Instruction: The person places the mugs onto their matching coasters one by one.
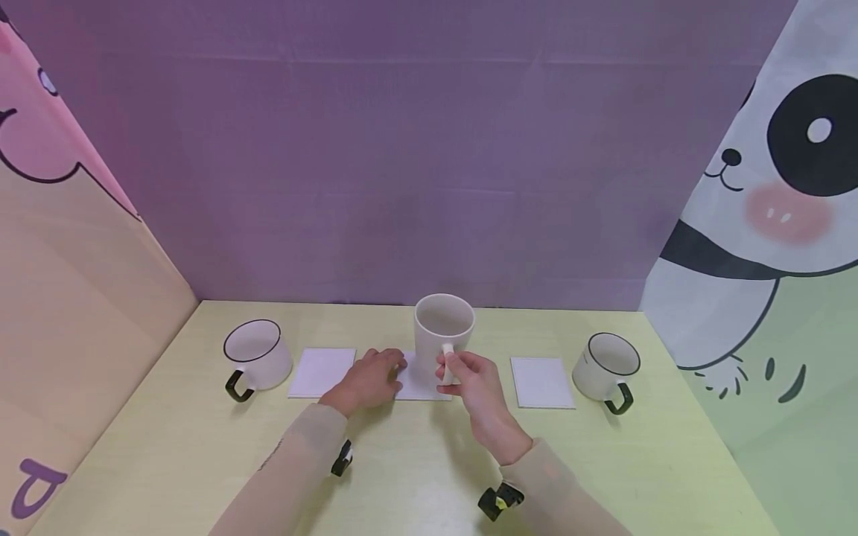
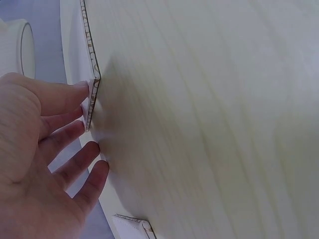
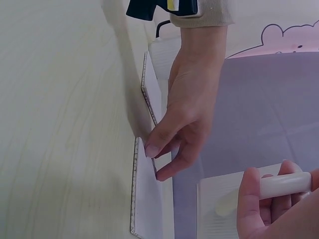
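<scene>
Pinched by its handle, a plain white mug (image 1: pixel 429 353) is in my right hand (image 1: pixel 485 402). It is upright above the middle white square coaster (image 1: pixel 424 387); in the right wrist view a gap shows between mug and coaster. The left hand (image 1: pixel 370 381) is at that coaster's left edge. In the left wrist view its thumb (image 2: pixel 65 97) touches the coaster's corner, and the other fingers spread loosely beside it. The mug's round base (image 2: pixel 27 50) shows above that hand. The far side of the mug is hidden.
Two more square coasters lie flat, one left (image 1: pixel 323 372) and one right (image 1: pixel 543 383). Beyond them stand a larger black-rimmed white mug (image 1: pixel 264 366) and a smaller one (image 1: pixel 596 378), both with black handles. A purple backdrop (image 1: pixel 415 186) rises behind the table (image 1: pixel 402 476).
</scene>
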Available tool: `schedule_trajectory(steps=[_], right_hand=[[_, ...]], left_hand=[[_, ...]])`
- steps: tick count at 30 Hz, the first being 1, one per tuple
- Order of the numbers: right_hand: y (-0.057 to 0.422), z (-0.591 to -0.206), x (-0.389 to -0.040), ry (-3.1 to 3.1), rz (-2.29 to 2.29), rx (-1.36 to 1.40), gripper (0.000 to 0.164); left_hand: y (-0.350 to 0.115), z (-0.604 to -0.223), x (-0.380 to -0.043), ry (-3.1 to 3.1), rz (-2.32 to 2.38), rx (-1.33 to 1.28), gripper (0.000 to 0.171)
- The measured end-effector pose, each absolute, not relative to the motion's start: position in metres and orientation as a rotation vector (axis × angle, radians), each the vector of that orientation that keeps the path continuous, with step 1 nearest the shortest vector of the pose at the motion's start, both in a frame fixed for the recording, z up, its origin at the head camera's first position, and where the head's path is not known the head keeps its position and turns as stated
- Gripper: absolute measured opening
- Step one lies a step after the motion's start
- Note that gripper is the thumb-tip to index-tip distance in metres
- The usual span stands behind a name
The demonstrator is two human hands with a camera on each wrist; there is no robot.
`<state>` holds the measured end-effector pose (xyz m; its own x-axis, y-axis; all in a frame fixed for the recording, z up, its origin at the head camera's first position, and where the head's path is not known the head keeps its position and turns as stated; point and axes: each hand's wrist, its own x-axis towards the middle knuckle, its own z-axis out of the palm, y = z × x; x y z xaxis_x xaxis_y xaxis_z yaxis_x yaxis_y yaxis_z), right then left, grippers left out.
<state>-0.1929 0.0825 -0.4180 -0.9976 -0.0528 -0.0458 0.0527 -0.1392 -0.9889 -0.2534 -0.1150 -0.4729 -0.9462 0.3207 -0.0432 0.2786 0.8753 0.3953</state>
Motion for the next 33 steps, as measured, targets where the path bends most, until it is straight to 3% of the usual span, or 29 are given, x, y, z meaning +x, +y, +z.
schedule_trajectory(steps=[33], right_hand=[[0.077,-0.430,-0.202,2.007,-2.296,-0.001,0.026]], left_hand=[[-0.115,-0.471,-0.254,2.940,0.590,0.484,0.036]])
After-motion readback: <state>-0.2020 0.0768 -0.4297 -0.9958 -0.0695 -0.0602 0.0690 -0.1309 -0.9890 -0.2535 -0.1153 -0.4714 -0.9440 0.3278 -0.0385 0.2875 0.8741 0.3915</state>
